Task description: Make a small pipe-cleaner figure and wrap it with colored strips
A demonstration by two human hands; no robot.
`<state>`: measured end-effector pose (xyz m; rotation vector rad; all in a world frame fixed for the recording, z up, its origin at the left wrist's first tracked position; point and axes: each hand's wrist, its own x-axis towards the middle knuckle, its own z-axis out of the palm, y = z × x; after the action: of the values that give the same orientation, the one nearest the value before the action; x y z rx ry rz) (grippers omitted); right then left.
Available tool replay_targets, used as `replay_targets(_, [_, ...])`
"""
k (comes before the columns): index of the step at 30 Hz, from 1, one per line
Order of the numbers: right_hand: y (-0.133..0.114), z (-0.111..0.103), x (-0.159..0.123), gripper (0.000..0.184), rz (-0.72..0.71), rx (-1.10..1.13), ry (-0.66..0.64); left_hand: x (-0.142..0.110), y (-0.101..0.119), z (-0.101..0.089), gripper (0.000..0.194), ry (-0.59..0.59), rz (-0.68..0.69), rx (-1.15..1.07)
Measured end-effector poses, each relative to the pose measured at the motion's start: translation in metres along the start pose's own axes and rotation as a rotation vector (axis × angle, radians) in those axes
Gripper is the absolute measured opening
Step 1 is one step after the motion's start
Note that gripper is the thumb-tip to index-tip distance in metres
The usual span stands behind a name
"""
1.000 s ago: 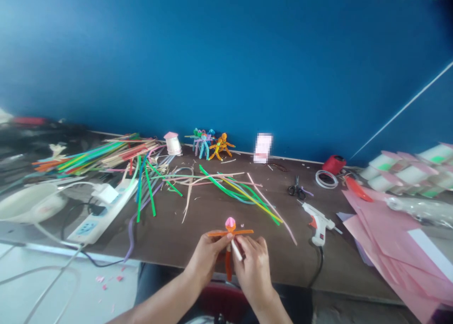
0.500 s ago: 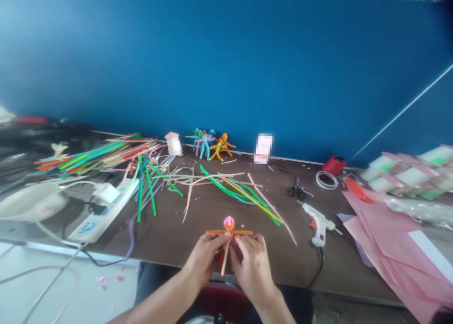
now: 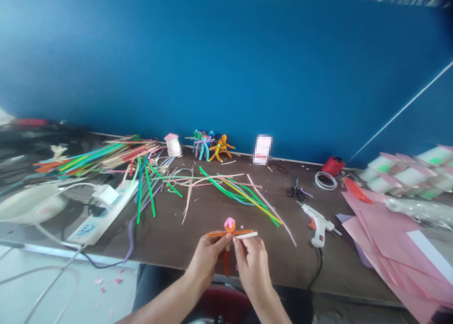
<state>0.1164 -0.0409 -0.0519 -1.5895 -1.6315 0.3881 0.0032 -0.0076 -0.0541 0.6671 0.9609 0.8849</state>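
1. Desk (image 3: 166,253) of dark brown board spans the view beneath a blue wall (image 3: 226,64), with craft scraps scattered across it.
2. Well left of the hands lie a bundle of coloured straws (image 3: 95,156) and a white power strip (image 3: 102,215).
3. Straight ahead of the hands, loose green and yellow strips (image 3: 240,196) cross the desk; farther on stand small pipe-cleaner figures (image 3: 212,147).
4. Right of the hands sit a white hot glue gun (image 3: 317,226), black-handled scissors (image 3: 296,190) and, farther out, overlapping pink paper sheets (image 3: 385,248).
5. Both forearms rise from the bottom edge, angled inward, with the hands just apart.
6. Left hand (image 3: 207,262) pinches an orange pipe-cleaner figure (image 3: 230,233) with a pink head, held upright just above the desk's near edge.
7. Right hand (image 3: 253,262) pinches a white strip (image 3: 246,235), which lies just beside the figure's orange crosspiece.
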Motion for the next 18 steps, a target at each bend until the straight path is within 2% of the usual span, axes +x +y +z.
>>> replay_targets(5, [0.005,0.008,0.0,0.034,0.254,0.379,-0.031,0.003,-0.005,-0.002,0.031,0.023,0.081,0.019])
replay_targets(8, [0.007,0.008,0.001,0.035,0.318,0.475,-0.048,0.002,-0.004,-0.004,0.027,-0.073,0.048,-0.004])
replay_targets(11, [0.006,0.001,0.002,0.031,0.258,0.431,-0.044,0.0,0.009,-0.013,0.025,-0.214,-0.042,-0.019])
replay_targets(14, [0.002,-0.014,0.005,0.027,0.125,0.263,-0.052,0.001,0.033,-0.027,0.042,-0.342,-0.124,0.091])
replay_targets(16, [-0.001,-0.024,0.007,0.026,0.01,0.135,-0.089,0.004,0.049,-0.035,0.05,-0.421,-0.107,0.158])
replay_targets(18, [-0.004,-0.032,0.01,0.025,-0.093,0.033,-0.131,0.007,0.061,-0.038,0.055,-0.424,-0.042,0.261])
